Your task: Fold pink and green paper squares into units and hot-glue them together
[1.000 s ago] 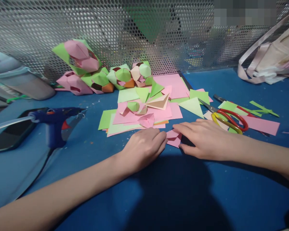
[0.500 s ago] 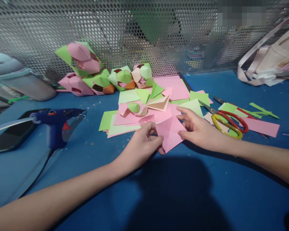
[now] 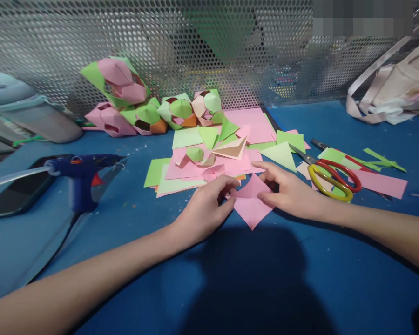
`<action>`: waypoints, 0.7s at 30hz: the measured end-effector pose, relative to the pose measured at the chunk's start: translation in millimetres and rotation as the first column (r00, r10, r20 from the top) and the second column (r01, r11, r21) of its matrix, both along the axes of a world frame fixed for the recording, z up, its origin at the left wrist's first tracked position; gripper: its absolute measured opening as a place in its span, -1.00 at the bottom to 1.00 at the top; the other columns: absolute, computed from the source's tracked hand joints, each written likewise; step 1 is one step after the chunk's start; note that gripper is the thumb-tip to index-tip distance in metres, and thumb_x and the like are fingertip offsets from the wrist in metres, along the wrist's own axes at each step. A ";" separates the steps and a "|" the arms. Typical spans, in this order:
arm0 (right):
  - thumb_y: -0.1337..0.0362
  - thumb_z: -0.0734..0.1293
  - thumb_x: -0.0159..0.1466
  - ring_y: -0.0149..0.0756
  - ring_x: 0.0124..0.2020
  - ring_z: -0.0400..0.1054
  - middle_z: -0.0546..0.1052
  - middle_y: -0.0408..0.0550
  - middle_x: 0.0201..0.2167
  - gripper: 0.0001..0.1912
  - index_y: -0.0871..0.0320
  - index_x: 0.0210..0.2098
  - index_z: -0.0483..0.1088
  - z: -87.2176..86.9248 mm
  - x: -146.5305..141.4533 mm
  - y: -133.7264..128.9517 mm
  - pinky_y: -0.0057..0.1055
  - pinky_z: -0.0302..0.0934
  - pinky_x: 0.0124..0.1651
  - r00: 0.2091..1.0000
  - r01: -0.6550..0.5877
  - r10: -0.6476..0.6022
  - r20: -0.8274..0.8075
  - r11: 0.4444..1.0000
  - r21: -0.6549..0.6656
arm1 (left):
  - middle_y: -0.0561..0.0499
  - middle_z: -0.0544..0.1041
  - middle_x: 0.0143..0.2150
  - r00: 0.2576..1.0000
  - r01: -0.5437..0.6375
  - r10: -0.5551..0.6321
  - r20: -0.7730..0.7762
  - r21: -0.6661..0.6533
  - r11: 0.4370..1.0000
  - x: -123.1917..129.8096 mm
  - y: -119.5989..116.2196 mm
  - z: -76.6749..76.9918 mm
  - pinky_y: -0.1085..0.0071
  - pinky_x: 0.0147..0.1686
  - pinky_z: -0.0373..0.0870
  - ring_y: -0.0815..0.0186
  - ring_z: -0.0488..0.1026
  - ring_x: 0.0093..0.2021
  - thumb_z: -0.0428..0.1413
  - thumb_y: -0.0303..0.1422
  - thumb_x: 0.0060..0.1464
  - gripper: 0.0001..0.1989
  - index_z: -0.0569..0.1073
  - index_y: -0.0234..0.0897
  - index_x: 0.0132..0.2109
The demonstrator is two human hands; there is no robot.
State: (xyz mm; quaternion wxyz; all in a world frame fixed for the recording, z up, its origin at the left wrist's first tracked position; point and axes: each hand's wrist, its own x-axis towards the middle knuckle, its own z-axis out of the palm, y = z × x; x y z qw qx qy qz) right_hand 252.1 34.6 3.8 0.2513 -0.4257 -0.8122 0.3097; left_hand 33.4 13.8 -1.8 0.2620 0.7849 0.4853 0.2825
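A creased pink paper square is held between both hands above the blue table, one corner pointing toward me. My left hand pinches its left corner between thumb and fingers. On the right side, my right hand has its thumb on the paper's face, with the fingers behind the edge. Just beyond the hands lies a pile of pink and green sheets, with a folded peach piece and a green-tipped folded piece on top.
Yellow-handled scissors and red-handled scissors lie right among paper strips. A blue glue gun and a dark phone are left. Folded paper balls stand against the perforated metal panel. A bag sits back right.
The pink square has turned so that its near corner moved right and slightly down. Its left and right corners are now gripped, and the fingers have shifted slightly.
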 end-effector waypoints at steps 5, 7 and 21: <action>0.48 0.20 0.17 -0.34 -0.26 0.34 0.46 -0.07 -0.22 -0.40 0.16 0.21 0.11 -5.8 1.7 -0.1 -0.37 0.26 -0.18 0.996 -0.093 0.092 0.012 0.992 0.090 | 0.00 0.47 -0.26 0.998 0.051 -0.050 -0.048 0.009 0.999 -2.2 1.1 -1.5 0.39 -0.25 0.37 0.35 0.42 -0.29 0.01 -0.51 0.06 -0.70 0.38 -0.30 -0.03; 0.50 0.19 0.20 -0.30 -0.16 0.33 0.45 -0.01 -0.11 -0.44 0.14 0.19 0.15 -9.2 3.0 -0.3 -0.32 0.24 -0.11 0.987 -0.159 0.147 0.071 0.965 0.207 | -0.02 0.48 -0.24 0.995 0.078 -0.076 -0.063 0.037 0.996 -3.0 1.3 -0.2 0.38 -0.22 0.37 0.34 0.42 -0.26 0.00 -0.51 0.08 -0.74 0.41 -0.30 -0.06; 0.40 0.11 0.36 -0.28 -0.17 0.31 0.49 0.06 -0.21 -0.65 0.25 0.14 0.19 -17.6 12.7 1.4 -0.29 0.13 -0.12 0.915 -0.399 0.298 0.271 0.767 0.502 | -0.05 0.54 -0.14 0.990 0.130 -0.123 -0.074 0.094 0.987 -10.5 -1.0 0.8 0.35 -0.13 0.42 0.30 0.47 -0.15 -0.01 -0.49 0.11 -0.73 0.45 -0.27 -0.05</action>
